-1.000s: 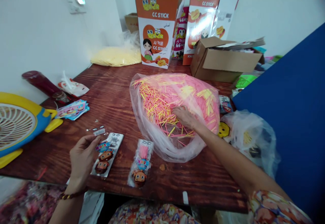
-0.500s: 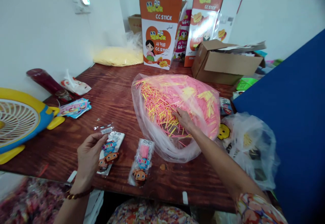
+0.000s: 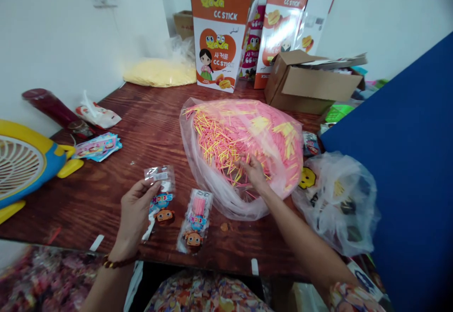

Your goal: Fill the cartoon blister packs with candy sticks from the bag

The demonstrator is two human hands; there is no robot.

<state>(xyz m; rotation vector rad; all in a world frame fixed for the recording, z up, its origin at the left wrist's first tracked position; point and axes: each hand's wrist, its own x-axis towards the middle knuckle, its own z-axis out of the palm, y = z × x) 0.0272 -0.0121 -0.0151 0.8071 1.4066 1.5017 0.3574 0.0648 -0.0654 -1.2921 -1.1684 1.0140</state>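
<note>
My left hand (image 3: 136, 210) pinches the upper part of a clear printed packet (image 3: 166, 172), with a brown cartoon face near its lower end. Beside it on the table lies a similar packet (image 3: 198, 223), pink sticks showing through its window. My right hand (image 3: 255, 174) reaches into a large clear plastic bag (image 3: 212, 198) of thin pink and yellow sticks (image 3: 215, 147). Its fingers are curled in at the near edge of the heap, closed around some sticks; how many is hidden.
A yellow and blue fan (image 3: 24, 161) stands left, near a stack of printed wrappers (image 3: 97, 147) and a tissue pack (image 3: 101, 116). Printed cartons (image 3: 221, 38) and an open cardboard box (image 3: 318, 83) line the back. A plastic bag (image 3: 339, 203) and blue panel (image 3: 396, 161) are on the right.
My left hand has lifted its packet slightly and shifted right, and the packet faces me more fully. My right hand's fingers have curled in among the sticks. The view has shifted slightly.
</note>
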